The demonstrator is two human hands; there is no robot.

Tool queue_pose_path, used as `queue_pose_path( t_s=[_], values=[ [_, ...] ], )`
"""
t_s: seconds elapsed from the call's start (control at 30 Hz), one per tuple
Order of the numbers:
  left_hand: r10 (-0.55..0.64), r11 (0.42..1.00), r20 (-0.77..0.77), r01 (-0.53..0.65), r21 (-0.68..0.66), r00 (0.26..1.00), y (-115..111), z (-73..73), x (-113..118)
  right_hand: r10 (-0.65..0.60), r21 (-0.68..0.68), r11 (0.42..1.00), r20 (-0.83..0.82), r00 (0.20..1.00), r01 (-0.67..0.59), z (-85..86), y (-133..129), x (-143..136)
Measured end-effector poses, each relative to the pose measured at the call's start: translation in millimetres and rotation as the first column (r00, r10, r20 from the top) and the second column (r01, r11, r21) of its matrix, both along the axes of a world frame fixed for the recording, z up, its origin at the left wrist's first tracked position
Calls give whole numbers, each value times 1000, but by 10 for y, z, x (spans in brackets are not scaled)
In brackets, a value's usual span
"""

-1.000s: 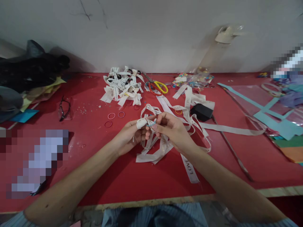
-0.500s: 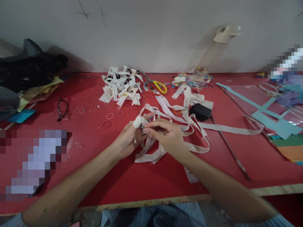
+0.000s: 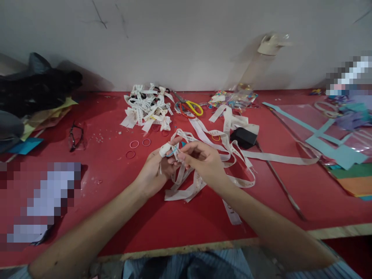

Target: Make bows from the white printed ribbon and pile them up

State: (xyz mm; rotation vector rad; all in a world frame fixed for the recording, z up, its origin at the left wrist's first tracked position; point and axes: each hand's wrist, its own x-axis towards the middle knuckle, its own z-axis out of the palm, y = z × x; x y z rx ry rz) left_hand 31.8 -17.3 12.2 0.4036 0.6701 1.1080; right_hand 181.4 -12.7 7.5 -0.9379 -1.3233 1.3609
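My left hand (image 3: 155,168) is closed around a white printed ribbon (image 3: 176,154), with a white wrap (image 3: 165,149) round its thumb; whether that wrap is ribbon or tape I cannot tell. A thin blue elastic band (image 3: 172,152) stretches across the ribbon by the left thumb. My right hand (image 3: 200,157) pinches at the band and ribbon with thumb and forefinger; its fingertips partly hide them. Under and behind both hands lies a loose tangle of long white ribbon (image 3: 244,182). Several small pink and red elastic bands (image 3: 134,144) lie left of my hands.
Behind are a pile of tied ribbon bows (image 3: 147,106), scissors (image 3: 190,108) with red and yellow handles, and plastic packets (image 3: 241,99). A black block (image 3: 244,137) with a cord stands right. Eyeglasses (image 3: 76,137) lie left; coloured paper (image 3: 351,180) is at far right.
The right fingers have drawn slightly up and away from the left thumb, and more of the blue band now shows, stretched over the ribbon. The view has shifted slightly.
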Motion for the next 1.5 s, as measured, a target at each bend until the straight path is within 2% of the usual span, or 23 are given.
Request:
queue_pose_path(
  t_s=[0.13, 0.3, 0.5, 0.7, 0.93, 1.03, 1.17, 1.3, 1.5],
  values=[
    [48, 999, 18, -48, 10, 999, -15, 28, 3, 15, -28, 999, -19, 1000, -16, -7, 25, 4],
    [46, 999, -45, -46, 7, 998, -20, -23, 25, 73, 57, 995, 104, 992, -80, -11, 17, 35],
    [43, 999, -61, -43, -1, 997, -6, -34, 38, -34, 218, 976, 268, 963, -26, -58, -2, 43],
    [38, 999, -45, -39, -10, 998, 3, -27, 18, -25, 184, 983, 244, 969, -21, -84, -20, 21],
    [-10, 1000, -66, 12, 27, 998, 6, -67, -19, -42, 299, 952, 340, 939, -66, -106, 5, 37],
    [-30, 999, -73, 32, 26, 997, 9, -81, -20, -28, 292, 953, 362, 932, -85, -125, 6, 43],
    [-71, 997, -82, 73, 18, 994, 12, -87, -7, -3, 238, 968, 313, 950, -75, -155, -3, 50],
    [-115, 993, -80, 117, 26, 990, 14, -67, 0, 15, 149, 988, 203, 979, -46, -166, -9, 55],
    [-132, 991, -29, 133, 22, 991, 1, -38, 19, 86, -16, 996, 9, 996, -86, -122, 3, 48]
  ],
)
